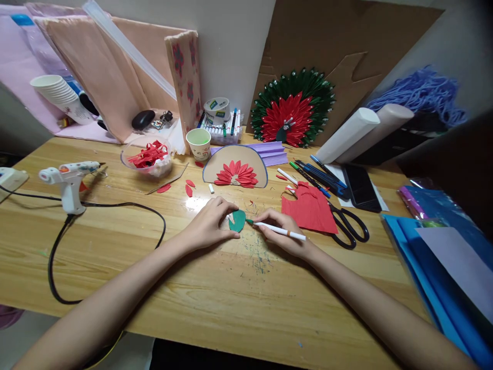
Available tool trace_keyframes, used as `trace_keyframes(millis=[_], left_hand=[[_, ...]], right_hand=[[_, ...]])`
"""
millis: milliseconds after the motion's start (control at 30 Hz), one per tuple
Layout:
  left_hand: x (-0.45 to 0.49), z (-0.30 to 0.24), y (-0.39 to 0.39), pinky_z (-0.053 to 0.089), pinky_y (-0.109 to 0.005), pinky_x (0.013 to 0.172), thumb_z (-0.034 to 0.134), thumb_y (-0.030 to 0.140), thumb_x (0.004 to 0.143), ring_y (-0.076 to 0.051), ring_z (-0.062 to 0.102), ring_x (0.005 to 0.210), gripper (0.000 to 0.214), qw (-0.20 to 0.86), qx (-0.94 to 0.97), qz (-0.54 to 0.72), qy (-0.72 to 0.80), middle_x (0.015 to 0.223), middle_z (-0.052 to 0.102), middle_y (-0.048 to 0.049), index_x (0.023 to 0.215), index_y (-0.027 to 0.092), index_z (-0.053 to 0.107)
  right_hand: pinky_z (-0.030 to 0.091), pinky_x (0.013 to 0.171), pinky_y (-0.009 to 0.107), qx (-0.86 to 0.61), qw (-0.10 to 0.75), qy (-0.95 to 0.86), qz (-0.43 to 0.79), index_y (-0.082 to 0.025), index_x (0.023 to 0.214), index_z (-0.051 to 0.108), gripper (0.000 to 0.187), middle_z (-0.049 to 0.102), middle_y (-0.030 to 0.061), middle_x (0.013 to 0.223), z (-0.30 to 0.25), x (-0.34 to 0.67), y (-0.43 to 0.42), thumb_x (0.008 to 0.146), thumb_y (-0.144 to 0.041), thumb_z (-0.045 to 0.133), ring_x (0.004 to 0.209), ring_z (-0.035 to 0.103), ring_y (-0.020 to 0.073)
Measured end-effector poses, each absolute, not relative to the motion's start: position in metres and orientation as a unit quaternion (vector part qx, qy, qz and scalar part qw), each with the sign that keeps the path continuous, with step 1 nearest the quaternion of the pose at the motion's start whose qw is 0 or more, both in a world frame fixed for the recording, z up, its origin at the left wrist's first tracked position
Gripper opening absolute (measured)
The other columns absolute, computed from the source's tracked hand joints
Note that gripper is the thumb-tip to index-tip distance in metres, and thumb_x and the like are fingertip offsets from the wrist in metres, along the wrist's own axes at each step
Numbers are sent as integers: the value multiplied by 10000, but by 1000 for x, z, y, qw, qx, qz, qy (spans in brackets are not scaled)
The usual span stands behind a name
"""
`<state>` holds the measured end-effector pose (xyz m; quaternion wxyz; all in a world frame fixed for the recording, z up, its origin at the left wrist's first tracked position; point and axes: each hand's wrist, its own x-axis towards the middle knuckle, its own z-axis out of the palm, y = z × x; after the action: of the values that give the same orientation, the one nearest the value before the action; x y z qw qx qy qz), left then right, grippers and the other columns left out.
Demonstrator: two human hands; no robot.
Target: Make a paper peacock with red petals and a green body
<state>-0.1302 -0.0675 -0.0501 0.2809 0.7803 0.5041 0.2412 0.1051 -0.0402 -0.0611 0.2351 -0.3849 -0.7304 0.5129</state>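
My left hand [211, 223] pinches a small rounded cutout [238, 221], mostly coloured green with a pale patch at its left, and holds it just above or on the table; which one I cannot tell. Between the fingers of my right hand [285, 231] is a white marker [283, 230] with a green tip, pointing left at the cutout's right edge. Beyond my hands lies a half-round card [215, 159] with a dark outline and a fan of red petals [236, 173]. A white marker cap [211, 189] rests in front of it.
On the left are a glue gun [69, 185] with a black cord and a clear bowl [164, 164] of red scraps. Red paper [308, 210], black scissors [352, 226] and a phone [361, 187] lie right. A red-green feathered fan piece [292, 108] leans on cardboard [370, 36].
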Motion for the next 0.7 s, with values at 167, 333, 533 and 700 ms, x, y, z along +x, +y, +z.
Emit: trace_keyframes(millis=[167, 333, 533, 700], left_hand=[[-130, -51, -66, 427, -371, 801, 751, 406, 668, -231, 500, 961, 500, 285, 777, 244, 505, 1013, 546, -52, 1088, 231, 544], [-130, -51, -66, 423, -364, 798, 751, 417, 667, -234, 494, 967, 508, 280, 780, 237, 508, 1007, 542, -49, 1091, 236, 537], [-129, -51, -65, 424, -367, 800, 750, 406, 671, -236, 493, 968, 514, 274, 783, 232, 507, 999, 546, -52, 1102, 231, 532], [-129, -50, -65, 420, -366, 805, 750, 405, 674, -238, 490, 971, 514, 272, 785, 226, 508, 1007, 547, -56, 1106, 228, 533]], right_hand=[[428, 583, 245, -388, 246, -714, 528, -179, 963, 609, 176, 637, 50, 857, -60, 104, -41, 848, -297, 546, 682, 562, 135], [438, 607, 252, -389, 264, -703, 533, -185, 978, 592, 175, 633, 44, 885, -61, 104, -41, 858, -298, 535, 699, 573, 135], [434, 624, 248, -375, 239, -742, 501, -178, 947, 616, 149, 644, 41, 865, -59, 104, -40, 856, -270, 542, 738, 585, 144], [458, 668, 266, -362, 241, -741, 511, -177, 955, 620, 153, 669, 53, 910, -61, 106, -40, 852, -265, 548, 794, 614, 164]])
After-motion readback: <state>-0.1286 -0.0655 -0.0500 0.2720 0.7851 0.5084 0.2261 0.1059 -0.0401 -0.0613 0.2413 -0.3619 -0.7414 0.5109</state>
